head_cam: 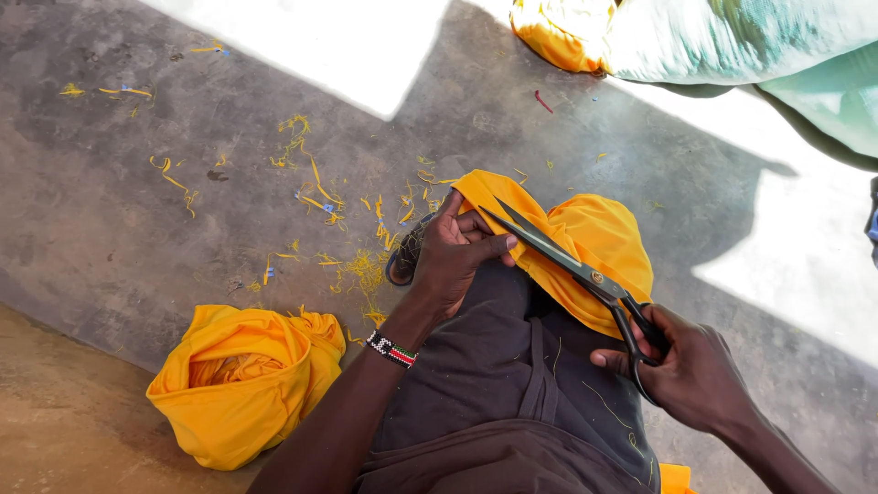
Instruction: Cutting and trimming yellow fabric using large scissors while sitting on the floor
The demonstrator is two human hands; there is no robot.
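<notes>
Here yellow cloth pinched by left hand fingers, scissors in right hand

This looks like an informal tailoring spot at floor level, probably outdoors or by an open doorway. The bare concrete floor carries hard-edged sunlight and a scatter of yellow thread and fabric trimmings. A bundle of yellow cloth lies near left, and large tailor's shears are at work on more yellow fabric.

Grey concrete floor strewn with yellow threads, crossed by bright sunlight patches; pale sack behind.
</notes>
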